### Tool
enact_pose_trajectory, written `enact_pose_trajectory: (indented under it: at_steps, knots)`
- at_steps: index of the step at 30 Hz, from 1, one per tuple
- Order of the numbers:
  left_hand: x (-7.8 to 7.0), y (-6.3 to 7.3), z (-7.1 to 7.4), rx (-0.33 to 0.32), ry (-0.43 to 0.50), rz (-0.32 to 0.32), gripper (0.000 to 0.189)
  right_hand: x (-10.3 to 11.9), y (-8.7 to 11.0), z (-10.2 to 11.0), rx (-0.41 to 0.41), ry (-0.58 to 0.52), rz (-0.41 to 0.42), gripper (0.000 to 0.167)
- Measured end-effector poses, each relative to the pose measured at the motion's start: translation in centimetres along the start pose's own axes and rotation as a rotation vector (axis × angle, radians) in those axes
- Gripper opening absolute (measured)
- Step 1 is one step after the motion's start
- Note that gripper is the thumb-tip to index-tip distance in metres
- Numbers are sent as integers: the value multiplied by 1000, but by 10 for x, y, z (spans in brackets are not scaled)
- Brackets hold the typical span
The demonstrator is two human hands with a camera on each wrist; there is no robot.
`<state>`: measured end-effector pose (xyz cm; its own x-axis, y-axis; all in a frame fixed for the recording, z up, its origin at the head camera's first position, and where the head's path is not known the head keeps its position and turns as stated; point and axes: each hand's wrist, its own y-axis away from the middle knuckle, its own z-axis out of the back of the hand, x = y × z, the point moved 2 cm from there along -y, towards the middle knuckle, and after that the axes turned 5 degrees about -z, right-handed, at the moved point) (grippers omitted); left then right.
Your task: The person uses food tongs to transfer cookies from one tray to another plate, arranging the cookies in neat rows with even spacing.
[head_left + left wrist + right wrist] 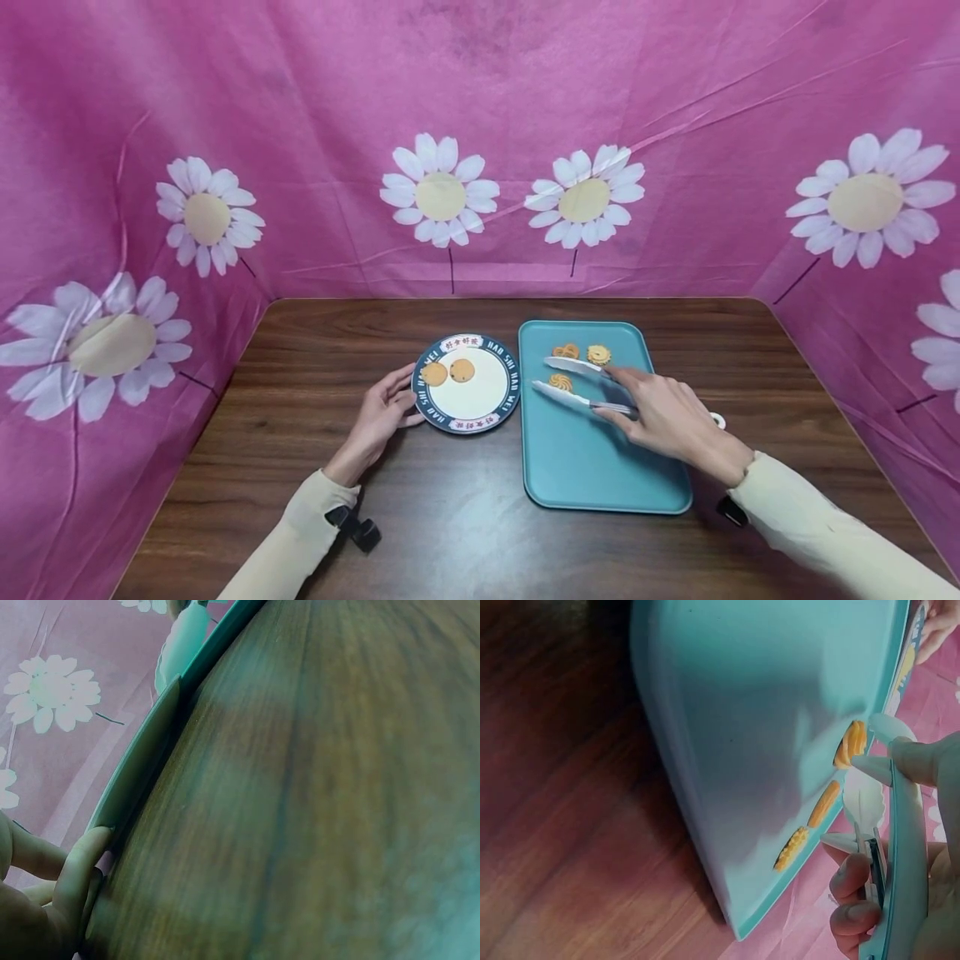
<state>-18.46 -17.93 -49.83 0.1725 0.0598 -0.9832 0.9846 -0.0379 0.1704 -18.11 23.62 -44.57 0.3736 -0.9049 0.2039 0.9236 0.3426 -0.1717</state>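
My right hand (pixel 671 417) holds a pair of tongs (pixel 907 847), their arms spread apart over the teal tray (pixel 600 479). A swirled cookie (pixel 560 382) appears between the two arms; whether they touch it I cannot tell. Just beyond lie a pretzel-shaped cookie (pixel 566 351) and a round, crumbly-topped cookie (pixel 599 355), all three on the tray. My left hand (pixel 382 414) grips the left rim of a round plate (pixel 491 408) with a dark blue lettered border. Two round cookies (pixel 462 371) lie on the plate's left part, one overlapping the border.
Plate and tray stand side by side on a brown wooden table (pixel 300 350), with barely a gap between them. A pink cloth (pixel 322 100) printed with white daisies hangs behind the table and along both sides.
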Motion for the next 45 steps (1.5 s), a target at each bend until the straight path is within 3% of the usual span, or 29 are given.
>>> enact_pose_trajectory:
  at_steps: [45]
  knots:
    - [-1, 2, 0, 13, -2, -6, 57, -20, 30, 6, 4, 14, -74, 64]
